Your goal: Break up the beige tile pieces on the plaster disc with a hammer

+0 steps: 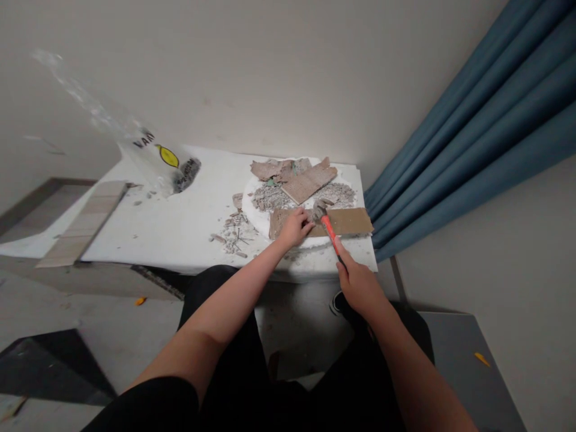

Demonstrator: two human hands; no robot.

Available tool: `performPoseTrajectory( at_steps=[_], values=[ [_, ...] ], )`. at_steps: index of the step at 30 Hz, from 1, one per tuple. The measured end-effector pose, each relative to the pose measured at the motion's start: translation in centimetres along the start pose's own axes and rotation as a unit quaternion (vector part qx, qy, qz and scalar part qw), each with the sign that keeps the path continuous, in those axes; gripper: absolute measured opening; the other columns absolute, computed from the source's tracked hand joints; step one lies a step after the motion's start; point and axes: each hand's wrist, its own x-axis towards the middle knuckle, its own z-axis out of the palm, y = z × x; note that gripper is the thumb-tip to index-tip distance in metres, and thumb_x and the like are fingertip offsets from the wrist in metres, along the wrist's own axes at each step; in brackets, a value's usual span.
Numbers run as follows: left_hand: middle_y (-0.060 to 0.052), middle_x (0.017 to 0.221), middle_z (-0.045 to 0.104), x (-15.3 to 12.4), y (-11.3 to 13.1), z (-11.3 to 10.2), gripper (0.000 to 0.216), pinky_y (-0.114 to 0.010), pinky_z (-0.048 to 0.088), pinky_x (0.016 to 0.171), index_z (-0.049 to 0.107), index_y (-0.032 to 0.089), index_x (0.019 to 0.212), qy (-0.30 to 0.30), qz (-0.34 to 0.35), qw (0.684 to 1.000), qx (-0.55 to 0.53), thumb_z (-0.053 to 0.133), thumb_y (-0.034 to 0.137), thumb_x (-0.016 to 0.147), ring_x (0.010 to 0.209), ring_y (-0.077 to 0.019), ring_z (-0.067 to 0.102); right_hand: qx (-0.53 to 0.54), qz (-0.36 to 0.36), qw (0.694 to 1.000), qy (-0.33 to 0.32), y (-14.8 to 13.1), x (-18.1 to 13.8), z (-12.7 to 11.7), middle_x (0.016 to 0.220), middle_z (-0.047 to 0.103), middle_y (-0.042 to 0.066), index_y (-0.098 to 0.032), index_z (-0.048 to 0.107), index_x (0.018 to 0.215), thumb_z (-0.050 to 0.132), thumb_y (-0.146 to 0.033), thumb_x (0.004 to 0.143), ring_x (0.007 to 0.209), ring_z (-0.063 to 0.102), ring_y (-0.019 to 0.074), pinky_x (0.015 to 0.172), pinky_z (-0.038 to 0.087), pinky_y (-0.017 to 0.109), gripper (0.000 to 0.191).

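Note:
My right hand [360, 283] is wrapped round the handle of a claw hammer [329, 228] with a red and black grip. The hammer's head is over a flat brown board [351, 222] on a white round slab [252, 217]. My left hand [294, 227] rests at the board's left part, its fingers curled together just left of the hammer head. Whatever may be between those fingers is too small to make out. Behind the board lie broken brown pieces [310, 182] and heaps of grey crumbled bits [270, 197].
Loose nails and crumbs [236, 234] lie left of the slab on the white-covered table [180, 231]. A clear plastic bag [157, 159] with a yellow print stands further left, near a wooden plank [87, 222]. Blue curtains [468, 132] hang at the right.

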Motion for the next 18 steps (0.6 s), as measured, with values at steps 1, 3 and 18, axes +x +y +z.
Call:
performPoseTrajectory(
  at_steps=[1,3,18],
  values=[
    [-0.005,0.090,0.059,0.0,0.0,0.0,0.018,-0.035,0.049,0.082,0.061,0.018,0.074,-0.003,-0.002,1.000,0.003,0.066,0.024,0.090,0.088,-0.0208,0.059,-0.001,-0.001,1.000,-0.002,0.0,0.0,0.0,0.092,0.079,0.008,-0.030,0.029,0.166,0.037,-0.025,0.104,0.079,0.073,0.0255,0.069,0.047,0.030,0.063],
    [-0.005,0.090,0.059,0.0,-0.1,0.0,0.017,-0.034,0.049,0.081,0.062,0.018,0.075,-0.009,0.000,1.000,0.004,0.066,0.024,0.090,0.087,-0.0205,0.059,0.004,-0.004,1.000,0.014,0.0,0.0,0.0,0.095,0.079,0.008,-0.029,0.028,0.167,0.036,-0.025,0.105,0.081,0.073,0.0256,0.069,0.047,0.029,0.063],
    [-0.004,0.100,0.063,0.6,-0.4,-2.7,0.024,-0.033,0.053,0.083,0.069,0.019,0.103,-0.002,-0.041,0.999,-0.012,0.068,0.021,0.079,0.086,-0.0183,0.061,-0.016,0.003,1.000,-0.026,-0.1,0.2,0.4,0.095,0.079,0.009,-0.028,0.023,0.168,0.035,-0.027,0.105,0.083,0.072,0.0259,0.072,0.047,0.030,0.064]
  ],
)
